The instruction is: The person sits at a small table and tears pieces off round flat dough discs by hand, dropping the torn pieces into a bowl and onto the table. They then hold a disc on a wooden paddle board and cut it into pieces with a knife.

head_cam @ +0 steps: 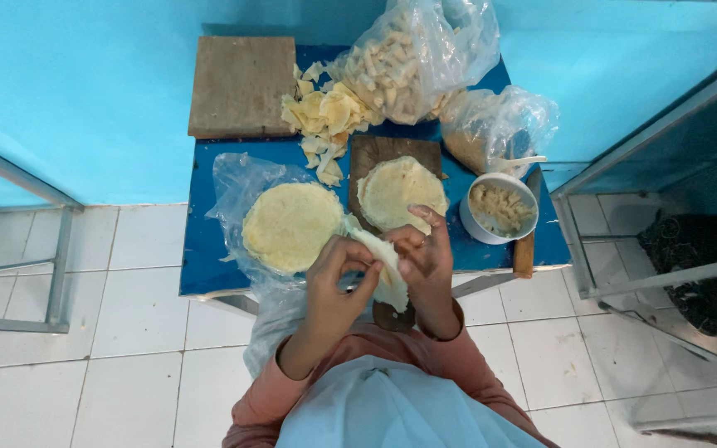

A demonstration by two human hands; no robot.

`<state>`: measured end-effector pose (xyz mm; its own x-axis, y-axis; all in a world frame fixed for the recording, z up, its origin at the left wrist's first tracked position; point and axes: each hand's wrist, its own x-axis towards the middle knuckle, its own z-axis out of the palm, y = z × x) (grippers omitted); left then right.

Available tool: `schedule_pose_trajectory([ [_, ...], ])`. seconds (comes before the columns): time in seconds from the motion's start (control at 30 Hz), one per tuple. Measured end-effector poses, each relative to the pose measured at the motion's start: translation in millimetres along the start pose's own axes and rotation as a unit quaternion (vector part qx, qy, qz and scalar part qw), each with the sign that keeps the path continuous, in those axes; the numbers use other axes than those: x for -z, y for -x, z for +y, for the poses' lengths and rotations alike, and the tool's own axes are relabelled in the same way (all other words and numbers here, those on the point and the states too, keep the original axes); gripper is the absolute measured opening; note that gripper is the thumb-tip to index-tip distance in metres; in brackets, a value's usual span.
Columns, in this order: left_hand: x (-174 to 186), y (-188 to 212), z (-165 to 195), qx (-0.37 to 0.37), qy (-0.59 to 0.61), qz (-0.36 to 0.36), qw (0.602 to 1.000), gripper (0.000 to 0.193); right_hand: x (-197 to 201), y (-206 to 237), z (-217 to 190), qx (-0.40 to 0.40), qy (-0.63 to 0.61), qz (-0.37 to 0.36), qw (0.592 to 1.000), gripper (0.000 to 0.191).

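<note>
Both hands pinch one thin dough wrapper (382, 264) just above the lap

Left hand (334, 286) and right hand (425, 257) grip its edges with fingertips; sheet looks soft, light, floppy, likely tears easily; best held at rim; wrapper stack (292, 226) just beyond left hand

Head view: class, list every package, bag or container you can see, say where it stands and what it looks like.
Large clear bag: table's far edge, bulging with pale rolled pieces.
Smaller clear bag: to its right, crumpled, brownish contents.
White round tub: right side, holding pale filling.
Flat clear plastic sheet: left side, under a stack of round yellow wrappers.
No labels, signs or screens.
</note>
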<state>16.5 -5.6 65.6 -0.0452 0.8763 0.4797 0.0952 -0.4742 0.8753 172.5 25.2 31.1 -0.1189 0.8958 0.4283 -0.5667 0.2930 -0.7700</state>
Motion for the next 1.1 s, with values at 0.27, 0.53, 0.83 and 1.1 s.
schedule_pose_trajectory([
  [0.27, -0.9, -1.6, -6.6, 0.011, -0.015, 0.011, 1.0, 0.035, 0.8, -0.5, -0.3, -0.075, -0.004, 0.096, 0.992, 0.068],
  [0.53, 2.9, -2.2, -19.4, 0.048, 0.028, -0.04, 0.998, 0.016, 6.8, 3.2, 4.4, -0.064, -0.023, 0.063, 0.996, 0.062],
  [0.83, 8.7, 1.9, -29.7, 0.073, 0.089, 0.024, 0.993, 0.006, 7.9, 0.9, -3.6, -0.013, 0.019, 0.093, 0.995, 0.058],
  [1.1, -2.9, 5.1, -18.1, -0.037, -0.101, 0.004, 0.994, 0.015, 3.0, -0.1, -13.8, -0.028, 0.24, -0.021, 0.97, 0.084],
])
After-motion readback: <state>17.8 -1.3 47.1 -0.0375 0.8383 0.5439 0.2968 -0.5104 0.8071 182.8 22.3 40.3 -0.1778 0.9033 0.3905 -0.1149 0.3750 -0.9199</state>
